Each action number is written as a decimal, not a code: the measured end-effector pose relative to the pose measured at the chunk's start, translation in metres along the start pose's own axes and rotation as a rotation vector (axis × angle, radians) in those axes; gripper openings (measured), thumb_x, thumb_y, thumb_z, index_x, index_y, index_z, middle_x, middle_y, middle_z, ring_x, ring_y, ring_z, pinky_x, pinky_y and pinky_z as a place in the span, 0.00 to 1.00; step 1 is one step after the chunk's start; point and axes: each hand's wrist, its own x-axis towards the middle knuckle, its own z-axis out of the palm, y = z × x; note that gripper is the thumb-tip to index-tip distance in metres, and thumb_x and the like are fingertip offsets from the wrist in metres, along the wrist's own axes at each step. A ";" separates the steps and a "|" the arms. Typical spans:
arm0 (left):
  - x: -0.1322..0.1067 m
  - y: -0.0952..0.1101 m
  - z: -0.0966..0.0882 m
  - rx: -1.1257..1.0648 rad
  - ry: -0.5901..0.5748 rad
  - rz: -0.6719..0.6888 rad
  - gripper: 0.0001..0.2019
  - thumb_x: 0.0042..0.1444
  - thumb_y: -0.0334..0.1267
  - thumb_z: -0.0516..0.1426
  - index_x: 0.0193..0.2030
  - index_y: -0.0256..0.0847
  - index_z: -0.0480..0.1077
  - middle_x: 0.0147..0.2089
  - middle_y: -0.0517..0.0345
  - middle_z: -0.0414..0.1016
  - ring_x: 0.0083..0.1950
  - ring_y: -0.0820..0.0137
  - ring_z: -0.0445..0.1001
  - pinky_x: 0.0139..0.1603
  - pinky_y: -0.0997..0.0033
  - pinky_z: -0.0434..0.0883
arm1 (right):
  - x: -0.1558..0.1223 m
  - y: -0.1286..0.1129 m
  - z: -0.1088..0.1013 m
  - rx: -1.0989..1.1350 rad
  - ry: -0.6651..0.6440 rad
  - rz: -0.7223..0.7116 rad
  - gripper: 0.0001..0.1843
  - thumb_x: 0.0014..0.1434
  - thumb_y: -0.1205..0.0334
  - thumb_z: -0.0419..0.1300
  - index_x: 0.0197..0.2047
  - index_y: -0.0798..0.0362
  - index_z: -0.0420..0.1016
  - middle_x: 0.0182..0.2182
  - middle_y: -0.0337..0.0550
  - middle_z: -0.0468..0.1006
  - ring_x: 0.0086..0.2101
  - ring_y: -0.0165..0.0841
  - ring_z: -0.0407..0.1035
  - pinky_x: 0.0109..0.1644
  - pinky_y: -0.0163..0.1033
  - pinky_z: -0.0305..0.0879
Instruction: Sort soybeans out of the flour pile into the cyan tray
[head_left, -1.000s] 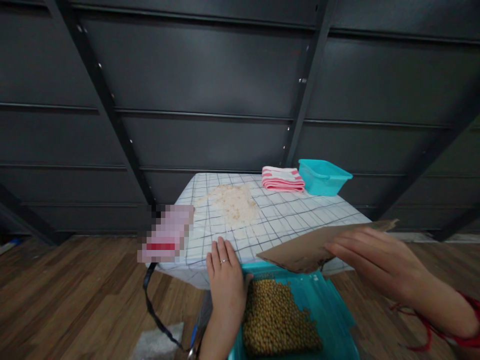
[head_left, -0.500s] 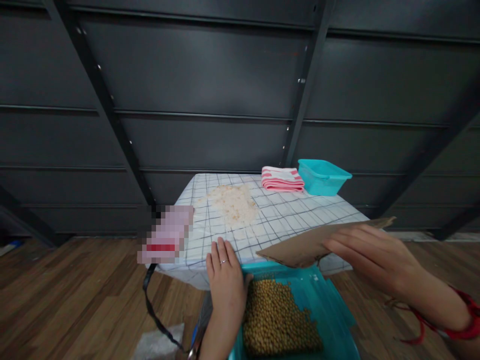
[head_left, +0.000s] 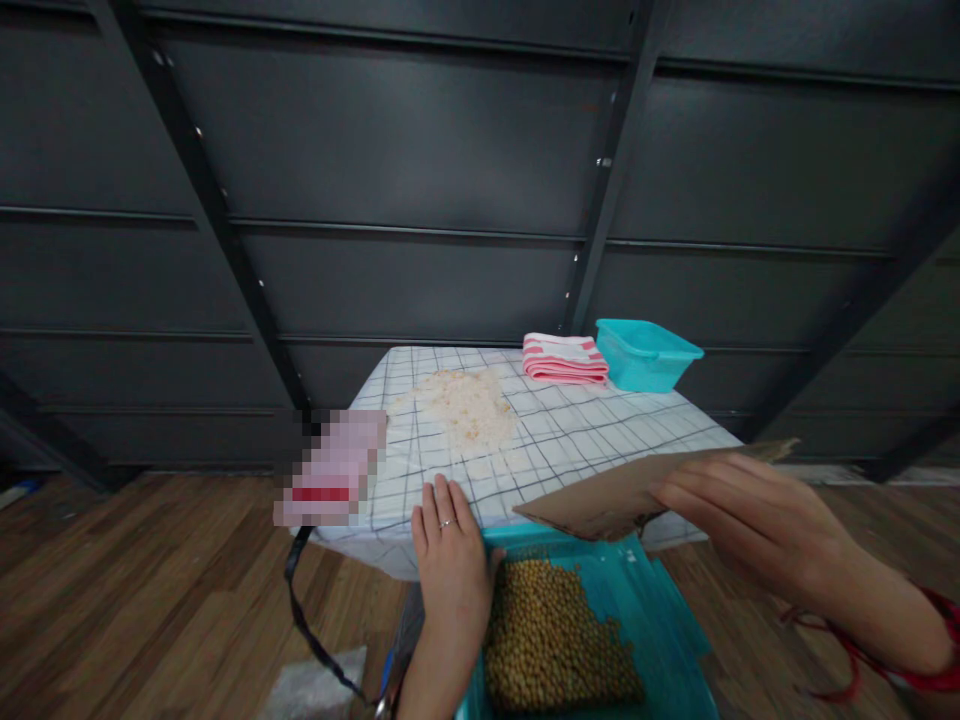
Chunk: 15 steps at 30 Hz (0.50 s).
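My left hand (head_left: pixel 451 560) rests with its fingers stretched out on the near edge of the table, at the left rim of a teal bin (head_left: pixel 664 650). Its thumb reaches the bin's rim. Soybeans or similar round tan beans (head_left: pixel 551 640) fill the left part of the bin. A bent sheet of brown cardboard (head_left: pixel 600 497) slants over the bin's far rim and the table edge. My right hand (head_left: pixel 739 505) grips this cardboard by its right part; the thumb is hidden. Beyond my left hand, pale crumbs or powder (head_left: pixel 472 410) lie spread on the checked tablecloth (head_left: pixel 547 440).
A folded pink-and-white striped towel (head_left: pixel 564 358) and a smaller teal tub (head_left: pixel 646 355) stand at the table's back right. A blurred-out pinkish item (head_left: pixel 337 465) with a black strap lies at the left edge. Dark metal panels (head_left: pixel 405 140) rise behind the table.
My right hand and the cardboard have shifted slightly to the right. My left hand and the bin stay nearly where they were.
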 end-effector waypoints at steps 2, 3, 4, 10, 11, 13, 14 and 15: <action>0.000 0.001 -0.001 -0.002 -0.006 0.000 0.30 0.43 0.35 0.56 0.55 0.26 0.59 0.59 0.33 0.60 0.60 0.50 0.58 0.57 0.48 0.59 | 0.002 0.000 0.000 -0.012 0.014 -0.001 0.13 0.62 0.70 0.42 0.37 0.52 0.66 0.28 0.39 0.74 0.28 0.29 0.66 0.31 0.35 0.62; 0.000 0.001 -0.002 -0.002 -0.008 -0.002 0.30 0.42 0.35 0.57 0.55 0.25 0.59 0.59 0.33 0.60 0.60 0.49 0.58 0.57 0.49 0.59 | 0.003 0.000 -0.001 -0.023 0.017 0.000 0.13 0.62 0.70 0.42 0.37 0.51 0.65 0.28 0.39 0.74 0.28 0.29 0.66 0.31 0.35 0.62; 0.000 0.001 -0.002 0.000 -0.010 -0.006 0.30 0.42 0.35 0.57 0.54 0.25 0.59 0.59 0.33 0.60 0.60 0.49 0.58 0.57 0.49 0.59 | 0.004 0.000 -0.001 -0.033 0.016 -0.004 0.13 0.62 0.70 0.41 0.37 0.52 0.65 0.28 0.39 0.74 0.28 0.28 0.66 0.32 0.35 0.62; 0.001 0.003 -0.006 0.008 -0.027 -0.009 0.32 0.41 0.35 0.59 0.54 0.23 0.59 0.59 0.33 0.60 0.59 0.49 0.58 0.57 0.50 0.60 | 0.006 0.000 -0.001 -0.034 0.002 -0.005 0.14 0.63 0.69 0.41 0.34 0.53 0.65 0.26 0.38 0.74 0.27 0.28 0.65 0.30 0.34 0.62; 0.001 0.003 -0.007 0.005 -0.032 -0.011 0.32 0.41 0.35 0.59 0.54 0.23 0.59 0.59 0.33 0.60 0.59 0.49 0.58 0.57 0.50 0.60 | 0.006 -0.001 -0.001 -0.029 -0.003 -0.001 0.14 0.64 0.68 0.40 0.34 0.53 0.65 0.26 0.38 0.74 0.26 0.27 0.65 0.29 0.34 0.61; 0.002 0.003 -0.008 -0.003 -0.040 -0.017 0.32 0.41 0.35 0.59 0.54 0.23 0.60 0.59 0.33 0.60 0.59 0.49 0.58 0.57 0.51 0.60 | 0.007 -0.001 -0.001 -0.018 -0.011 0.004 0.15 0.64 0.68 0.40 0.33 0.53 0.66 0.25 0.38 0.74 0.25 0.27 0.65 0.28 0.34 0.60; 0.002 0.003 -0.008 -0.005 -0.041 -0.017 0.32 0.40 0.36 0.59 0.54 0.23 0.60 0.59 0.33 0.60 0.59 0.49 0.58 0.57 0.51 0.60 | 0.008 -0.001 -0.002 -0.010 -0.014 0.006 0.15 0.64 0.67 0.40 0.33 0.53 0.66 0.25 0.38 0.74 0.25 0.27 0.64 0.28 0.34 0.60; 0.002 0.003 -0.008 -0.005 -0.040 -0.017 0.33 0.40 0.36 0.59 0.54 0.23 0.60 0.59 0.33 0.60 0.59 0.49 0.58 0.57 0.52 0.60 | 0.008 -0.002 -0.002 0.001 -0.018 0.011 0.16 0.64 0.67 0.40 0.33 0.53 0.66 0.25 0.38 0.74 0.25 0.27 0.64 0.28 0.34 0.60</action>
